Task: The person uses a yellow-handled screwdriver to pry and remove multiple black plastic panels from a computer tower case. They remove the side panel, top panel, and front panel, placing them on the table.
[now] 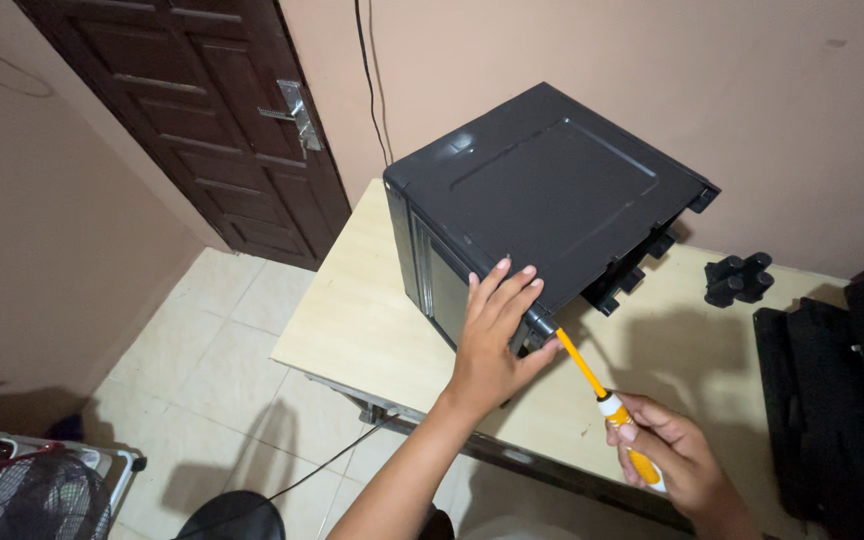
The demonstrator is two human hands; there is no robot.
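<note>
Bracing the black boxy metal appliance casing (pixel 542 190), tipped on the pale wooden table (pixel 372 320), the left hand (pixel 497 335) lies flat and spread at its near corner (apparently steadying it) while the right hand (pixel 677 460) grips an orange-shafted screwdriver (pixel 602 395), tip meeting that corner.

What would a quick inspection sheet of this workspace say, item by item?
Surface: pale wooden table, appliance on it.
Job's things: black box-shaped appliance tipped on its side; yellow-shafted screwdriver, tip at its lower corner.
Clutter: small black feet; black panels at right.
Hands: left hand flat on the appliance; right hand grips the screwdriver.
Cables: black cable down the wall; another on the floor.
Surroundings: dark door, tiled floor, fan.
</note>
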